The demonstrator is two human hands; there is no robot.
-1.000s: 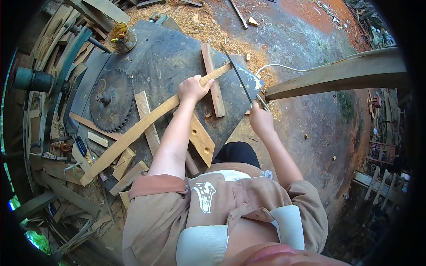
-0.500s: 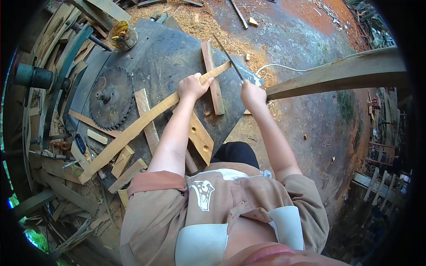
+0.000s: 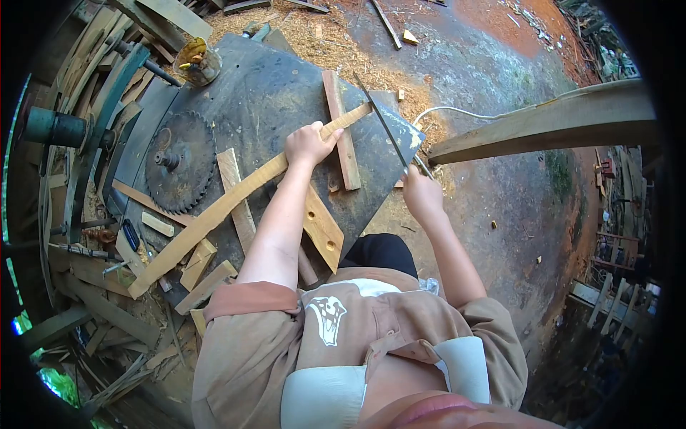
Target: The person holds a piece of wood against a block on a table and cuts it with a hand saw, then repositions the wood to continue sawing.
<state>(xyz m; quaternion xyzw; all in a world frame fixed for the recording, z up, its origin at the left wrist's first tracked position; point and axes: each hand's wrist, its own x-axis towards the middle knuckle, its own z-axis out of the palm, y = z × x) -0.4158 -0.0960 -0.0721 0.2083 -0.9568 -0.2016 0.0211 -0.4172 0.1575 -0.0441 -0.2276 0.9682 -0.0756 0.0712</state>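
My left hand (image 3: 309,145) is closed around a long, slightly curved wooden strip (image 3: 232,194). The strip slants across the table, its far end over a reddish crosspiece of wood (image 3: 341,129). In my right hand (image 3: 423,191) is a handsaw (image 3: 386,129), its dark narrow blade pointing forward and left. The blade crosses the strip's far end; whether its teeth are in the wood cannot be made out. Under my left forearm lies a board with round holes (image 3: 321,227).
A circular saw blade (image 3: 179,161) stands out on the dark tabletop (image 3: 264,82) at left. A jar (image 3: 197,63) sits at the back corner. Offcuts (image 3: 199,263) lie near the front left. A thick beam (image 3: 543,121) juts in from the right; sawdust (image 3: 314,36) covers the ground behind.
My right hand has drawn the handsaw back toward my body and slightly right. My left hand and the wooden strip have stayed in nearly the same place.
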